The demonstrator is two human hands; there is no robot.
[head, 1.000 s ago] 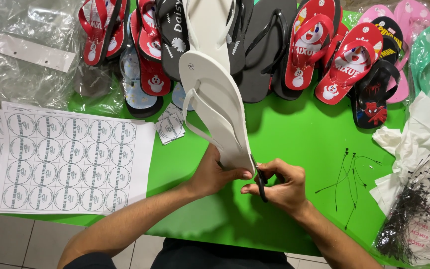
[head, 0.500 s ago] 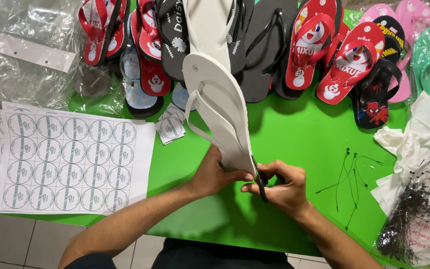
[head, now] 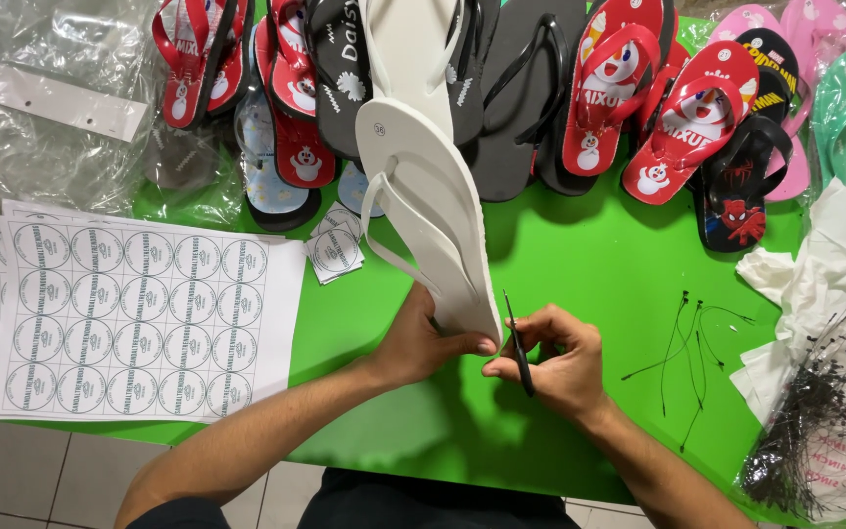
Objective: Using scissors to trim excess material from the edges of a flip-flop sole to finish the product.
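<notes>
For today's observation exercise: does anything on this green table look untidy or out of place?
Yes: a few black tag ties lie scattered loose on the green table, apart from the bagged bundle at the right edge.

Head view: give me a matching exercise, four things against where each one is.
Things:
1. white flip-flop
2. sheets of round stickers
3. thin black tool
4. loose black tag loops

Places:
A. flat on the green table, right of the hands
B. in the right hand
C. at the table's left edge
D. heel end gripped by the left hand

Pairs: 1-D, 2-C, 3-B, 4-A
</notes>
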